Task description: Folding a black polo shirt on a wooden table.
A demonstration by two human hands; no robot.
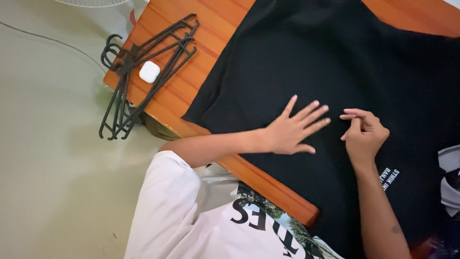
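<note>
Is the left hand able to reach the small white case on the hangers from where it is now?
Probably yes. The left hand lies flat on the black garment, and only bare orange table lies between it and the white case, which sits on top of the black hangers, uncovered.

Matt black cloth garment (335, 72) on glossy wooden table (201, 72).

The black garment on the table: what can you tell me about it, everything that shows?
The black garment is soft, plain knit cloth, spread flat over most of the orange wooden table. Its near edge hangs over the table's front side, and small white print shows near that edge. Faint creases run across it. The left hand lies flat on it with fingers spread; the right hand touches it with fingers curled, as if pinching the cloth.
</note>
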